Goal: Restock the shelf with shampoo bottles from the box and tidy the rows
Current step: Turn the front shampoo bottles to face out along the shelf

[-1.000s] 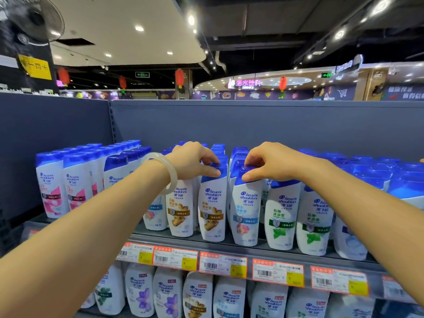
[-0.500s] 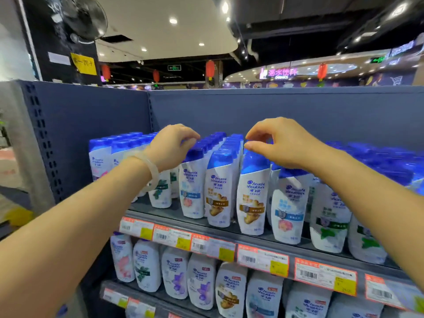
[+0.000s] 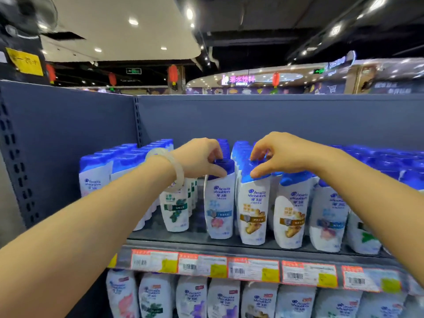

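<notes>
My left hand pinched the blue cap of the pink-label bottle at the front of its row, thumb on the front of the cap, fingers curled over the top. My right hand did the same on the ginger bottle just beside it, thumb low on the cap, fingers hooked behind. Both bottles stood on the shelf, touching each other. The bracelet on my left wrist covered the top of the green-label bottle, and my forearm hid most of the rows to the left. Everything was pretty motion-blurred, so the price tags were unreadable. The far right bottles smeared into a blue blob, and the lower row was cut off by the bottom edge.
</notes>
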Available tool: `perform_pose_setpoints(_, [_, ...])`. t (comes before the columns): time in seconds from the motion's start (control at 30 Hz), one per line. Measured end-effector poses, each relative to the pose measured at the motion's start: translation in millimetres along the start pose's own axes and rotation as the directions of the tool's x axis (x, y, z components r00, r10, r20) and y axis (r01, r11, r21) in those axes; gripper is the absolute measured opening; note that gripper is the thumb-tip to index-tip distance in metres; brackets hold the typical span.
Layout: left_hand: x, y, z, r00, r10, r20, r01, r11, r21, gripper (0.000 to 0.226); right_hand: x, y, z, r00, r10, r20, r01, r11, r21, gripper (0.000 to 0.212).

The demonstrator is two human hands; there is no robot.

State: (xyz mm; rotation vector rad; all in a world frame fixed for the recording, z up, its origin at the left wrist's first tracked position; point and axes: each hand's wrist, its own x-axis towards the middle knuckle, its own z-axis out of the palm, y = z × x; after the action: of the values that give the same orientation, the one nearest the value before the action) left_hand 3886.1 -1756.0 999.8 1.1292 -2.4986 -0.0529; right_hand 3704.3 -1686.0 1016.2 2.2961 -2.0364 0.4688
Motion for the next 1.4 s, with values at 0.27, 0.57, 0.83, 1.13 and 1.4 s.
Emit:
perform_pose_setpoints(0.27, [-7, -1, -5, 0.995, 0.092, 0.025, -0.089, 0.992, -0.084, 0.04, -3, -4, 4, 0.996, 0.085, -0.032, -0.084, 0.996, 0.012, 0.037])
perform_pose_setpoints(0.57, [-14, -7, -7, 0.996, 0.087, 0.036, -0.082, 0.989, -0.123, 0.049, 1, -20, -5, 0.992, 0.04, -0.123, -0.042, 0.999, -0.018, 0.039])
perform_pose_setpoints(0.83, [-41, -73, -49, 0.951, -0.042, -0.306, 0.052, 0.998, 0.026, 0.023, 30, -93, 3, 0.955, -0.199, -0.22, 0.22, 0.973, 0.074, 0.022])
perform_pose_setpoints(1.13, [-73, -144, -54, 0.974, -0.207, -0.087, 0.221, 0.954, 0.201, 0.038, 79, -133, 38, 0.989, -0.121, 0.09, 0.131, 0.985, -0.113, 0.055])
perform_pose_setpoints(1.4, [-62, -142, -55, 0.98, -0.195, -0.033, 0.197, 0.955, 0.223, 0.037, 82, -134, 38, 0.99, -0.108, 0.091, 0.112, 0.993, -0.033, 0.039])
